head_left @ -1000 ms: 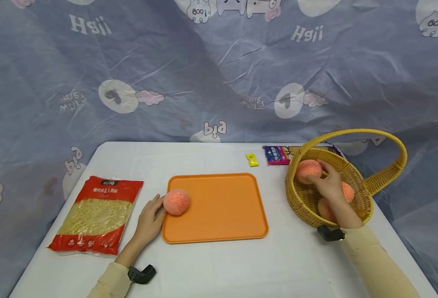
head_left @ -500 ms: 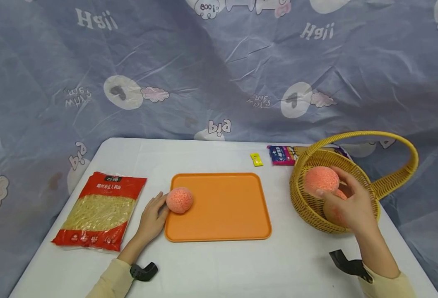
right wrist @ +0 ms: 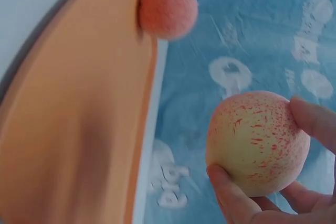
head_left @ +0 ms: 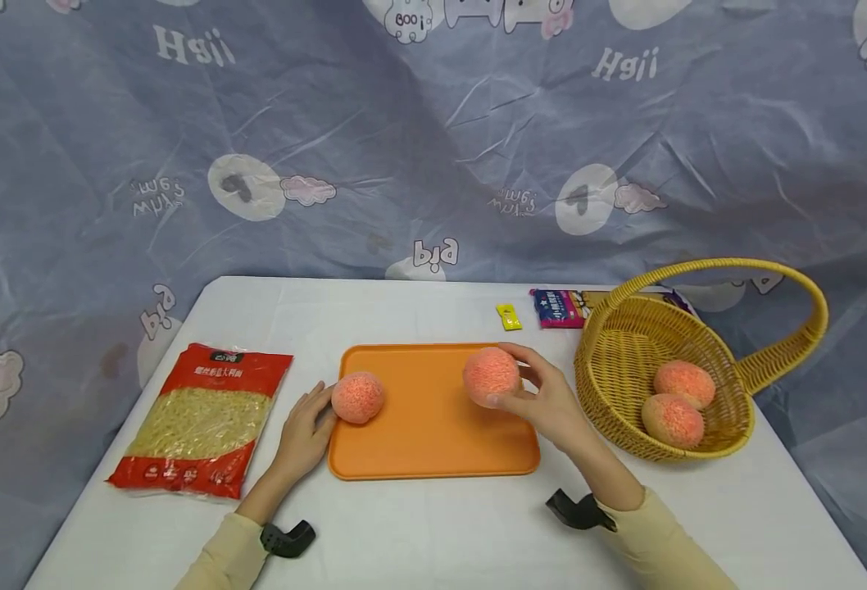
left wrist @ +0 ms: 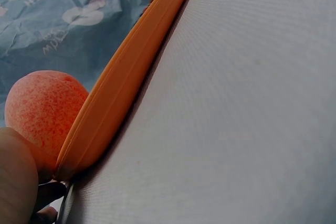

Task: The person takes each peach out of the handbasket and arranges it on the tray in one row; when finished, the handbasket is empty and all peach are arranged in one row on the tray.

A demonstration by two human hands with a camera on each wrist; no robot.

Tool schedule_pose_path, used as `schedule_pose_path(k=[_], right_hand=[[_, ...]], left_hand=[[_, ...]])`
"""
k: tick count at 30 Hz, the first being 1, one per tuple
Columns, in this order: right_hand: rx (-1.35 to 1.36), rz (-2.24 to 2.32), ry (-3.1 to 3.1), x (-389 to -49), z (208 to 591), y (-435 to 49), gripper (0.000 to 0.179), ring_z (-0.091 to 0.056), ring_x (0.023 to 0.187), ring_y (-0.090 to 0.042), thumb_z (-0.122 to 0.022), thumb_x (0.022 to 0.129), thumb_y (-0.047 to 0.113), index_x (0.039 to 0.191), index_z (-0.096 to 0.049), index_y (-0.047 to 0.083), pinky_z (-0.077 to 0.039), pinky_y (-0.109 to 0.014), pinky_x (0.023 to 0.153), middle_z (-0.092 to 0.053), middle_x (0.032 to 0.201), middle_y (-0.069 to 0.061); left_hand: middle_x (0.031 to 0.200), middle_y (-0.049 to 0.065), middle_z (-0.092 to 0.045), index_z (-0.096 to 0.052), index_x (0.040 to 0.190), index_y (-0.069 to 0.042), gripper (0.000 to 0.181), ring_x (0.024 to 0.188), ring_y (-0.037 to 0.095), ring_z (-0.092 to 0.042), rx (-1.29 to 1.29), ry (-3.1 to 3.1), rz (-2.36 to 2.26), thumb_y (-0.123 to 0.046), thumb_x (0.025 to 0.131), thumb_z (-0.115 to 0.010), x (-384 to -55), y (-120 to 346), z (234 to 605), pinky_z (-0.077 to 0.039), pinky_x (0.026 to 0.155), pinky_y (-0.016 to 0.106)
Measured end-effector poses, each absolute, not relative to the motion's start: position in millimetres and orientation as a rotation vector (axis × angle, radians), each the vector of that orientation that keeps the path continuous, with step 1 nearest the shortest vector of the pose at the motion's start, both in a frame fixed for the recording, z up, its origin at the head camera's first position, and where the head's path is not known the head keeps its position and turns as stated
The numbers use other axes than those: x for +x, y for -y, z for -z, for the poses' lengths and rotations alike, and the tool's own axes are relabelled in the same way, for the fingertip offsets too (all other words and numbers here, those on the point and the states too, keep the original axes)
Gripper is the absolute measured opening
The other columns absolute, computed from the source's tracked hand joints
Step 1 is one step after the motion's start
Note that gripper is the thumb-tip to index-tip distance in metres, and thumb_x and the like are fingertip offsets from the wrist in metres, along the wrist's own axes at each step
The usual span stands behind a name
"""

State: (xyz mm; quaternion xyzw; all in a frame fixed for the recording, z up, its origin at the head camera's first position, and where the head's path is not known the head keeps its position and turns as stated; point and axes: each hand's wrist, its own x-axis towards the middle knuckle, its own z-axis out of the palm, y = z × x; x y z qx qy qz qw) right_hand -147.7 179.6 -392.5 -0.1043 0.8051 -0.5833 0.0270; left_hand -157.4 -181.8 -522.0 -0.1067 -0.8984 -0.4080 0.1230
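Note:
My right hand (head_left: 547, 401) holds a peach (head_left: 491, 377) above the right part of an orange tray (head_left: 433, 451). In the right wrist view, thumb and fingers (right wrist: 226, 192) grip this peach (right wrist: 257, 142), showing its pale yellow, red-flecked side. A second peach (head_left: 358, 397) sits at the tray's left side. Beside it, my left hand (head_left: 304, 438) rests against the tray's left edge; whether it also touches that peach, I cannot tell. The left wrist view shows part of this hand (left wrist: 16, 177) close to the peach (left wrist: 47, 111) and the tray rim (left wrist: 115, 85).
On the right stands a yellow wicker basket (head_left: 625, 336) with a tall handle and two more peaches (head_left: 673, 419) inside. Behind it lies a purple snack packet (head_left: 555, 308), near a small yellow wrapper (head_left: 509, 316). A red bag of pasta (head_left: 201, 422) lies at left.
My right hand has lifted a peach out of the basket and carried it left over the tray. The left hand stays at the tray's left edge.

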Motion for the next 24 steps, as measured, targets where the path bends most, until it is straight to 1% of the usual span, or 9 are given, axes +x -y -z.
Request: schedule_pose_path(k=[2,4,6,10,16,21,24], right_hand=[[-0.314,1.773,-2.474,-153.4,398.3,-162.0,0.072,-0.051,0.127,-0.036,-0.080,0.077,0.005,0.142,-0.048,0.008,-0.056,-0.037,0.095,-0.048,0.142,-0.014],[-0.294,1.735,-2.466,-158.2,405.1,-145.9,0.071,-0.051,0.126,-0.036,-0.081,0.077,0.008,0.141,-0.049,0.011,-0.055,-0.043,0.097,-0.050,0.141,-0.012],[-0.280,1.712,-2.445,-161.6,413.0,-131.5,0.071,-0.053,0.126,-0.036,-0.081,0.077,0.009,0.141,-0.050,0.013,-0.054,-0.045,0.098,-0.050,0.140,-0.011],[-0.252,1.714,-2.406,-166.9,430.6,-109.0,0.070,-0.055,0.122,-0.035,-0.082,0.077,0.008,0.140,-0.051,0.013,-0.055,-0.044,0.096,-0.052,0.140,-0.011],[-0.247,1.782,-2.347,-169.4,444.9,-89.5,0.069,-0.057,0.116,-0.033,-0.081,0.075,0.001,0.138,-0.053,0.010,-0.058,-0.036,0.087,-0.052,0.139,-0.012],[-0.259,1.756,-2.374,-172.2,454.7,-82.2,0.071,-0.057,0.114,-0.029,-0.082,0.074,0.004,0.138,-0.053,0.010,-0.056,-0.033,0.087,-0.053,0.138,-0.010],[-0.270,1.743,-2.387,-173.1,457.9,-78.0,0.071,-0.058,0.113,-0.029,-0.083,0.073,0.005,0.137,-0.053,0.010,-0.056,-0.034,0.088,-0.055,0.137,-0.011]], left_hand=[[0.139,0.019,-0.056,-0.055,0.135,0.001,0.042,0.140,0.041,-0.039,-0.309,2.619,1.193,-0.004,0.094,-0.058,-157.5,181.8,522.9,-0.022,0.119,0.056],[0.139,0.019,-0.056,-0.055,0.135,0.001,0.042,0.140,0.041,-0.039,-0.311,2.618,1.193,-0.003,0.094,-0.058,-157.6,181.9,523.1,-0.022,0.119,0.057],[0.139,0.019,-0.056,-0.055,0.135,0.001,0.042,0.140,0.041,-0.039,-0.309,2.623,1.199,-0.003,0.094,-0.058,-157.6,182.2,523.0,-0.022,0.119,0.057],[0.140,0.019,-0.055,-0.055,0.136,0.001,0.042,0.140,0.040,-0.039,-0.307,2.636,1.200,-0.004,0.094,-0.058,-157.4,182.3,522.1,-0.022,0.120,0.056],[0.140,0.020,-0.055,-0.054,0.136,0.001,0.043,0.141,0.040,-0.038,-0.303,2.647,1.193,-0.004,0.094,-0.057,-157.8,181.9,520.7,-0.022,0.120,0.056],[0.140,0.020,-0.055,-0.054,0.136,0.002,0.043,0.140,0.040,-0.038,-0.293,2.659,1.189,-0.004,0.094,-0.058,-157.1,181.7,518.1,-0.022,0.120,0.056],[0.140,0.021,-0.055,-0.055,0.136,0.002,0.043,0.140,0.040,-0.039,-0.294,2.657,1.192,-0.005,0.094,-0.058,-156.5,181.7,517.2,-0.022,0.119,0.056]])
